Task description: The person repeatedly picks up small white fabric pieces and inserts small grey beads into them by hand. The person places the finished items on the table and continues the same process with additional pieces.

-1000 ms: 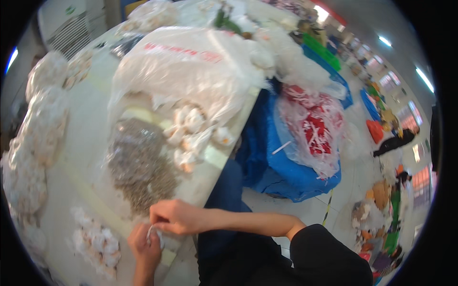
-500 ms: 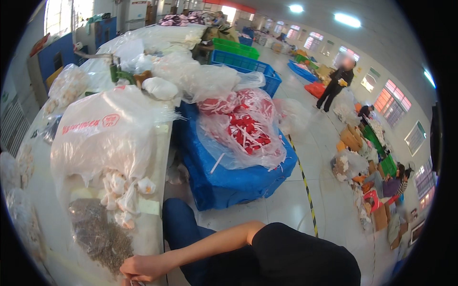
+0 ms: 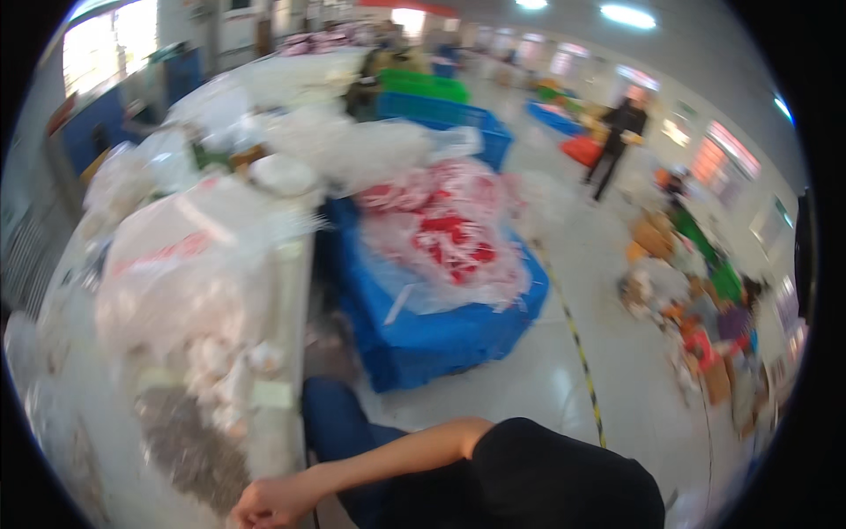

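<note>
My right hand is low at the near edge of the white table, fingers curled closed. Its fingertips run toward the picture's lower edge, so what they pinch cannot be made out. Just beyond it spreads a heap of small grey-brown pieces, partly on clear plastic. Several small whitish cloth-like pieces sit beside the heap, in front of a large translucent white bag with red print. A small pale green block lies near the table's right edge. My left hand is out of sight.
Right of the table stands a blue bin topped with a clear bag of red and white strips. Green and blue crates stand behind. A person stands on the floor beyond a yellow-black line; cartons and bags lie farther right.
The view has shifted slightly and blurred. My right hand sits a little lower and to the right, still closed. A fingertip-like bit below it at the lower edge no longer shows.
</note>
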Available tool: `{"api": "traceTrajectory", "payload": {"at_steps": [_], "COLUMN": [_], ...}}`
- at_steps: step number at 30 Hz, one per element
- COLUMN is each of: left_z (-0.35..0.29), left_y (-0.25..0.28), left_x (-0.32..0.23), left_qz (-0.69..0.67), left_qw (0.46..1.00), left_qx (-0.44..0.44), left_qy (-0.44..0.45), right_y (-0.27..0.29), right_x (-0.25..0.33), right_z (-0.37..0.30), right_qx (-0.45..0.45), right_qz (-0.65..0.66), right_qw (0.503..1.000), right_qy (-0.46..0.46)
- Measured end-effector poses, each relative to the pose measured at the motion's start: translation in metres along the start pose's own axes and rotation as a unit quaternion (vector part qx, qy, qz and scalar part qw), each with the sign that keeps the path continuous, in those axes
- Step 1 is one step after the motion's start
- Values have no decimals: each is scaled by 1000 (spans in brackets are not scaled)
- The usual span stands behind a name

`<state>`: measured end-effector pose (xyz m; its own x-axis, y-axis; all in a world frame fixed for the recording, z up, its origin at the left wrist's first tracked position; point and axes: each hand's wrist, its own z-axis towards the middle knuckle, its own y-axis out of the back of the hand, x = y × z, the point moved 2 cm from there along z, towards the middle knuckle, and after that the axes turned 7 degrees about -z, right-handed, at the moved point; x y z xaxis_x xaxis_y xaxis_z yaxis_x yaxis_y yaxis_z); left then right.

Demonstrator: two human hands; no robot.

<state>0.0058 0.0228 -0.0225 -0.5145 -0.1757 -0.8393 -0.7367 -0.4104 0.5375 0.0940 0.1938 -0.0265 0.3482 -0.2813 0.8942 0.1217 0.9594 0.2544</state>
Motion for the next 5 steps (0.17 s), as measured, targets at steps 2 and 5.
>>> {"api": "traceTrajectory", "payload": {"at_steps": [2, 5], "left_z": [-4, -3], "left_y": [7, 26], "left_x": [3, 14], "left_qz": [63, 18], "left_qw": [997, 989], "left_qx": [22, -143], "left_qy": [24, -21], "right_y": [6, -2], "right_x": [11, 27], "right_z": [-4, 14], "right_qx": [-48, 45], "right_qz": [-31, -14], "right_qw": [998, 999], "right_qy": [23, -12]}}
